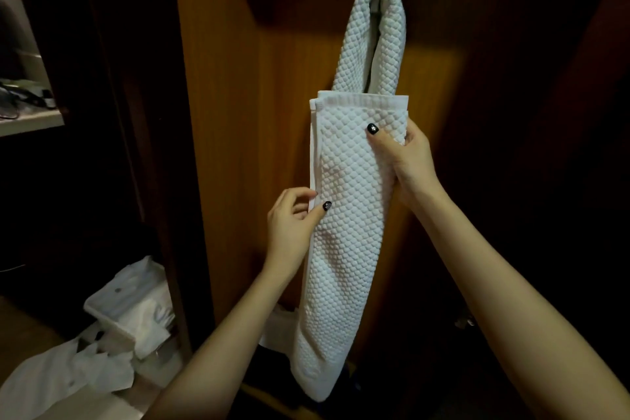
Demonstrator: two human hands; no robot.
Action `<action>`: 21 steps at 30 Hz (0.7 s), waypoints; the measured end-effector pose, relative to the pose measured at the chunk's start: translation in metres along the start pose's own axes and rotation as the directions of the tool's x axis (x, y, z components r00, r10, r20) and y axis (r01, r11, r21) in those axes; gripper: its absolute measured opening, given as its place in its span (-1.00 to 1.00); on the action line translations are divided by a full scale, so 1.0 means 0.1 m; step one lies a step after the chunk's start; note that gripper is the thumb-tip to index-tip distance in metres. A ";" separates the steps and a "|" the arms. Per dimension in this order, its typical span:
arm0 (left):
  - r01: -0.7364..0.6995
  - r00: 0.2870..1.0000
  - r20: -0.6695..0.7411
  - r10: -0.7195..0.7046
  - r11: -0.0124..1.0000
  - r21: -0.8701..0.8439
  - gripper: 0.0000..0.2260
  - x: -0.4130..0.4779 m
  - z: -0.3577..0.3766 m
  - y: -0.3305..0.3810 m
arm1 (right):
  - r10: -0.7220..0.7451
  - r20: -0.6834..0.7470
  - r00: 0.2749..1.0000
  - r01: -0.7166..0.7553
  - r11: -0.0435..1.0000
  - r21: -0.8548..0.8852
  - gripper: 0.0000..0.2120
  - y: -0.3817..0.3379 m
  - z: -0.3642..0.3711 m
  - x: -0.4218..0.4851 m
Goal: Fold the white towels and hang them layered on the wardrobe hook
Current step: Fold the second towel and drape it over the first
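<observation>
A white waffle-textured towel (371,41) hangs looped over a hook (376,5) on the wooden wardrobe panel; the hook is mostly hidden by the cloth. In front of it I hold a second white towel (347,232), folded into a long narrow strip that hangs down. My left hand (293,218) pinches its left edge about midway. My right hand (405,160) grips its right edge higher up, thumb on the front. The folded strip's top hem overlaps the lower ends of the hanging towel.
The brown wardrobe panel (231,147) fills the middle. At lower left lie a white plastic bin (129,310) and crumpled white bags or cloth (68,375). A shelf (30,123) with small items is at upper left. The right side is dark.
</observation>
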State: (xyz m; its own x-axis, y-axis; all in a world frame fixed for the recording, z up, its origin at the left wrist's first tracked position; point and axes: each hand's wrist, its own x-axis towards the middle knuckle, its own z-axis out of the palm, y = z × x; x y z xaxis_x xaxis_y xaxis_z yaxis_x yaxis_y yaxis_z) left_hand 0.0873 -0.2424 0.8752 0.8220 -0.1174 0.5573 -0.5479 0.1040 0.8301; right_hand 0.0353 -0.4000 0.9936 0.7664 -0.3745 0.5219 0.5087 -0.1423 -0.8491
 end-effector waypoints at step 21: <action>0.093 0.979 0.200 -0.033 0.948 -0.303 -0.90 0.31 -0.08 0.50 | -0.059 -0.026 0.998 0.059 0.998 0.023 -0.79 -0.08 0.09 -0.07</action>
State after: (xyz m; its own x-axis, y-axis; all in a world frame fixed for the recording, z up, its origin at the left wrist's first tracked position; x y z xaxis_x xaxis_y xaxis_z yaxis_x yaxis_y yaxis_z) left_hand 0.0869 -0.2327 0.9344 0.7918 -0.3156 0.5230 -0.3957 0.3872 0.8328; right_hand 0.0293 -0.3875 0.9975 0.7247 -0.3894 0.5685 0.5620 -0.1434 -0.8146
